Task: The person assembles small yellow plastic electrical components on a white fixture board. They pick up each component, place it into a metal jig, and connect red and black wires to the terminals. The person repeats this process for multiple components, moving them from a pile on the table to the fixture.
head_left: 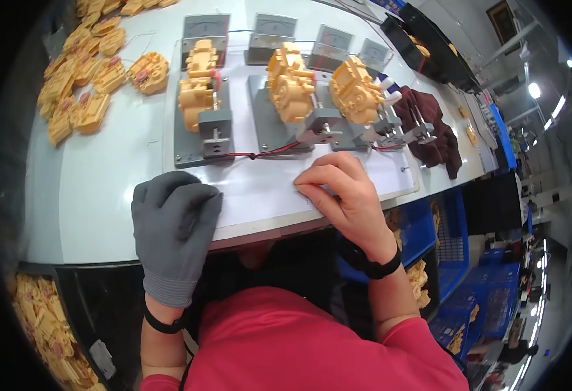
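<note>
My left hand (175,225), in a grey knit glove, is at the near edge of the white board (253,225); its fingers are curled in, with nothing visible in them. My bare right hand (344,192) is over the board farther right, thumb and index tip together, nothing showing between them. Just beyond my hands stand three grey test fixtures (185,146) with metal clamps. Each bears a yellow plastic gearbox-like housing: the left one (196,98), the middle one (291,88) and the right one (356,91). Neither hand touches them.
Several panel meters (206,27) stand behind the fixtures. Red and black wires (253,155) run between the fixtures. Loose yellow housings (90,111) lie at the far left. A dark cloth (435,124) is on the right. Blue crates (452,241) and a dark bin (84,287) stand below the table.
</note>
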Available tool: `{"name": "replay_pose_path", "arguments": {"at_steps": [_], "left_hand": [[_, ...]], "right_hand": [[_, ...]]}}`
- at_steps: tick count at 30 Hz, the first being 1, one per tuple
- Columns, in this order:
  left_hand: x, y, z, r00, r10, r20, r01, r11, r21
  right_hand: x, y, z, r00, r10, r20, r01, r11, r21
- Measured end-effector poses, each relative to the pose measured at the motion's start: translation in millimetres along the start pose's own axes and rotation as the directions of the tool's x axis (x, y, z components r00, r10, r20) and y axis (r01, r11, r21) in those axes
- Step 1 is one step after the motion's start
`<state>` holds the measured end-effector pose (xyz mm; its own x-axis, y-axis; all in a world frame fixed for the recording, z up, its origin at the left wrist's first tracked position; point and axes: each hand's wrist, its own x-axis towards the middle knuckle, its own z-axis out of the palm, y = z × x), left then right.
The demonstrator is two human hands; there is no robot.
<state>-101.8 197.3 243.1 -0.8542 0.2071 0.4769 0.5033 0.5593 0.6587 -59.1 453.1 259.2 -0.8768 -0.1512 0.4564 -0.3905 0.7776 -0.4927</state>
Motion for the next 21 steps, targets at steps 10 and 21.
{"name": "replay_pose_path", "arguments": {"at_steps": [10, 21], "left_hand": [[-9.6, -24.5, 4.3, 0.982, -0.147, 0.118, 0.165, 0.973, -0.16], [-3.1, -44.3, 0.4, 0.984, 0.024, 0.178, -0.011, 0.997, -0.071]], "right_hand": [[-29.5, 17.8, -38.0, 0.961, 0.013, -0.276, -0.072, 0.977, -0.203], [-44.1, 47.0, -37.6, 0.948, 0.092, -0.304, -0.116, 0.991, -0.062]]}}
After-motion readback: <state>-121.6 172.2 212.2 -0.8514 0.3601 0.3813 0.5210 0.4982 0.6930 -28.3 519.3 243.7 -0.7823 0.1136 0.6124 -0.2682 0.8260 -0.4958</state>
